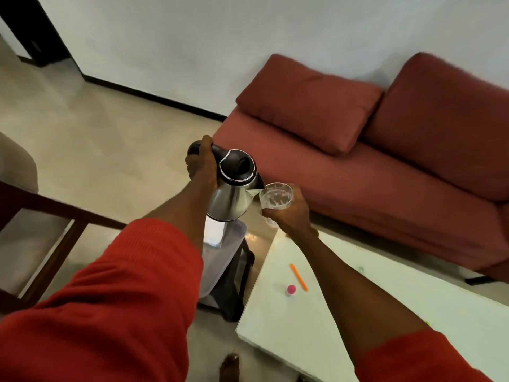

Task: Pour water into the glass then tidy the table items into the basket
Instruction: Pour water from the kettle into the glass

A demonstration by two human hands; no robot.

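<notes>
Glass (276, 198) sits in the right hand (286, 213), its grip wrapped round it, above the tabletop (385, 299) edge. The left hand (202, 164) clasps the tilted kettle (234, 188) handle, spout at the rim. An orange stick (298, 277) and pink ball (291, 288) lie on the tabletop; a red sofa (358, 161) stands against the white wall.

A red sofa (385, 172) stands against the white wall (192, 37), a wooden chair (41, 210) opposite.
</notes>
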